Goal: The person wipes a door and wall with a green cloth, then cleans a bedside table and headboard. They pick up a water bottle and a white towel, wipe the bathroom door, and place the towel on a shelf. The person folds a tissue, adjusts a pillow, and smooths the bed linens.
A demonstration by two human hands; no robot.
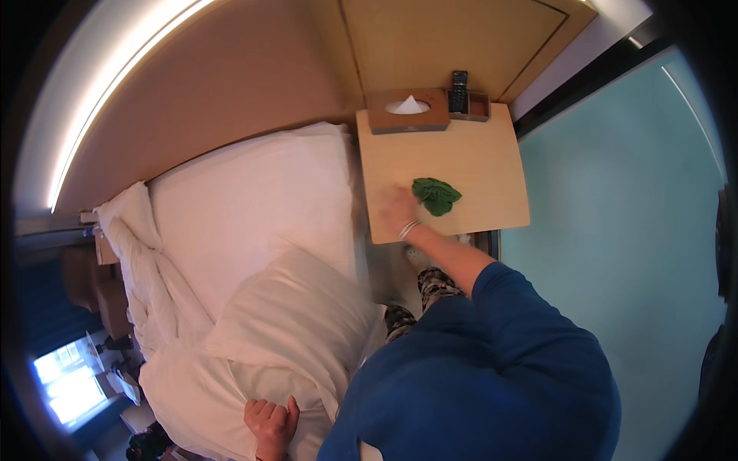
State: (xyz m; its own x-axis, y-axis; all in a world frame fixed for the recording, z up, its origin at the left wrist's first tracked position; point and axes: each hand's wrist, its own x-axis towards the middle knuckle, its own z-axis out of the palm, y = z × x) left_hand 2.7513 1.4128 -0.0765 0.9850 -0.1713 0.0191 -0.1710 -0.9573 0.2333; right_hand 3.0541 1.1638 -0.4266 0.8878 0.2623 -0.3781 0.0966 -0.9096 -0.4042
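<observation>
My right hand (399,208), blurred and with bangles at its wrist, is over the front left part of a light wooden bedside table (484,167). Just right of its fingers lies a crumpled green cloth (437,196). The blur hides how the fingers are set and whether they hold anything. At the bottom of the view my left hand (271,420) has curled fingers and a raised thumb, over white bedding (230,397). It is unclear if fabric is in its grasp. A white pillow (300,311) lies above that hand, on the bed's near part.
At the table's back stand a brown tissue box (408,122) and a small brown organizer (479,108) holding a black remote control (459,92). Left of the table is a bed with a white sheet (253,196) and a rumpled duvet (150,282). A frosted glass panel (611,219) is at right.
</observation>
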